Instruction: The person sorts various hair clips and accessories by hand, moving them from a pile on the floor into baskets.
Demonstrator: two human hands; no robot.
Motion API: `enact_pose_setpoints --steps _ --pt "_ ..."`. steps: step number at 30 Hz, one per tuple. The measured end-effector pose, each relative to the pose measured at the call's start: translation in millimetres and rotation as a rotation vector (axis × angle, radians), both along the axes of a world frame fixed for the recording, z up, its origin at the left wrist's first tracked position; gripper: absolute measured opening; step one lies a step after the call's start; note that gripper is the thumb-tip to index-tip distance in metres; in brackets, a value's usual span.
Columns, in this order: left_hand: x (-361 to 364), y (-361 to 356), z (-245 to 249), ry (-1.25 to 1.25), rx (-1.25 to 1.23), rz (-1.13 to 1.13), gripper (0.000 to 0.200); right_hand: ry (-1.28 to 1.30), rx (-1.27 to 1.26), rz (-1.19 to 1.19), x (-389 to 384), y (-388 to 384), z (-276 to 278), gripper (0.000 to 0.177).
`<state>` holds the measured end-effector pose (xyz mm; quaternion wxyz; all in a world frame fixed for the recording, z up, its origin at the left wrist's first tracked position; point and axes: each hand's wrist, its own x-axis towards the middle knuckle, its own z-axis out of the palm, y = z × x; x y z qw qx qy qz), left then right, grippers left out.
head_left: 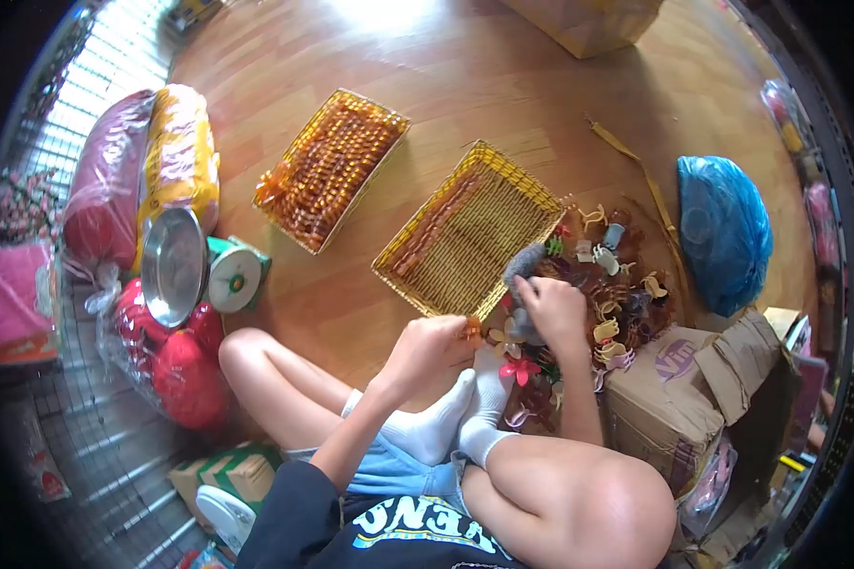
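Note:
My left hand (435,343) is closed around a small amber hair claw clip (471,329), just off the near edge of a woven basket (484,232). A grey cloth (524,263) is gripped in my right hand (552,309), by the basket's right corner; part of it hangs below my fingers. Along the basket's left side lies a row of brown translucent clips (436,228). Beside and beneath my right hand spreads a loose pile of hair claw clips (605,330) in several colours, with a pink flower clip (518,370) near my feet.
A second basket (332,171) holds tight rows of amber clips. At left are a scale (234,278), its metal pan (173,267) and filled plastic bags (185,365). A cardboard box (669,384), a blue bag (724,235) and a yellow strap (640,171) lie right.

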<state>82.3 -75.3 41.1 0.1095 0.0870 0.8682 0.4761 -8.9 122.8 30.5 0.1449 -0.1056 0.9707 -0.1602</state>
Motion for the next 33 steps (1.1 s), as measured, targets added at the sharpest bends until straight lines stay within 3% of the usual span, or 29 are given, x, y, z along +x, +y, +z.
enact_pose_setpoints --steps 3,5,6,7,8,10,12,13,16,17,21,22,24,27,33 --pt "-37.0 8.3 -20.8 0.093 0.124 0.200 0.032 0.245 0.040 0.092 -8.5 36.9 9.4 0.021" --pt "-62.8 19.1 -28.9 0.033 0.170 0.247 0.037 0.232 0.024 0.046 -15.4 37.4 18.6 0.017" --pt "-74.2 24.4 -33.3 -0.026 0.207 0.309 0.042 0.219 -0.001 0.016 -21.3 34.7 24.1 0.018" --pt "-83.7 29.1 -42.0 -0.032 0.207 0.304 0.042 0.181 -0.058 0.103 -29.8 31.2 27.7 0.031" --pt "-92.6 33.3 -53.1 0.069 0.266 0.290 0.047 0.177 -0.059 0.098 -40.6 25.3 21.6 0.031" --pt "-104.6 40.0 -63.6 0.164 0.325 0.272 0.053 0.076 -0.602 0.229 -61.8 12.1 -2.1 0.032" --pt "-115.2 45.6 -69.4 0.012 0.251 0.266 0.062 0.080 -0.627 0.192 -77.5 -1.0 -34.0 0.033" --pt "-120.7 48.6 -84.5 0.150 0.251 0.271 0.065 0.083 -0.654 0.160 -84.5 -7.7 -41.1 0.033" --pt "-137.1 48.7 -93.9 0.360 0.136 0.365 0.067 0.109 -0.534 0.117 -104.6 -19.6 -50.9 0.030" --pt "-134.6 49.3 -90.5 0.035 0.265 0.381 0.062 0.224 -0.516 0.099 -113.9 -22.1 -62.6 0.030" --pt "-134.8 59.6 -94.5 0.157 0.333 0.477 0.058 0.271 -0.345 -0.021 -151.8 -36.1 -84.0 0.032" --pt "-136.3 55.8 -104.1 0.261 0.051 0.401 0.060 0.269 -0.347 -0.027 -157.9 -39.9 -90.4 0.032" --pt "-137.5 55.6 -114.3 0.155 0.021 0.364 0.059 0.288 -0.341 0.010 -166.9 -47.2 -100.1 0.029" --pt "-143.0 52.3 -117.5 0.195 -0.125 0.322 0.058 0.268 -0.337 0.029 -176.6 -53.9 -107.5 0.030" --pt "-151.5 47.9 -123.9 0.153 -0.166 0.330 0.059 0.219 -0.410 0.147 -186.6 -57.3 -116.7 0.030"
